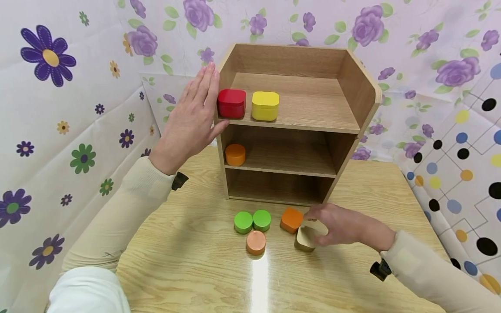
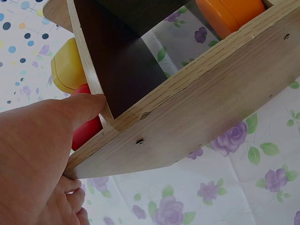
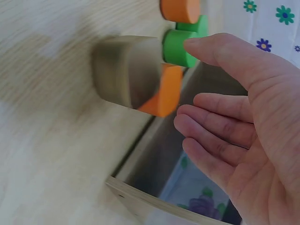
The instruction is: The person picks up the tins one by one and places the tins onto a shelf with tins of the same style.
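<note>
My left hand [image 1: 192, 111] lies with straight fingers along the left side of a wooden shelf unit [image 1: 293, 124]. In the left wrist view, its thumb touches the front edge of the upper board. Beside that hand, a red rounded-square box [image 1: 232, 104] and a yellow one [image 1: 265, 106] stand on the upper board. My right hand [image 1: 338, 224] hovers next to a gold rounded-square box [image 1: 305, 240] on the table. The right wrist view shows its thumb and fingers spread, apart from the box. An orange rounded-square box [image 1: 291, 220] stands against the gold one.
Two green round boxes [image 1: 243, 222] and a light orange round box [image 1: 256, 243] stand on the wooden table [image 1: 188, 261] before the unit. Another orange round box [image 1: 235, 155] is on the middle board. Patterned cloth walls [image 1: 450, 130] surround the table.
</note>
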